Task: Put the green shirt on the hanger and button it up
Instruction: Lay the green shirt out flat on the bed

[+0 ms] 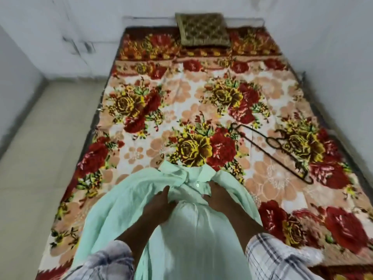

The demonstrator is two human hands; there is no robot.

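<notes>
Shirt (129, 201): under my hands, collar pointing away.
Left hand (159, 207): gripping its cloth.
Right hand (220, 199): pinching cloth near collar.
Hanger (270, 146): right of my right hand, apart, lying diagonally; right hand is nearer.

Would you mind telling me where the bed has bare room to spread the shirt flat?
Free: the blanket between cushion and green shirt, and its left side. Crowded: the right, where the hanger lies, and the near edge under both hands.
</notes>
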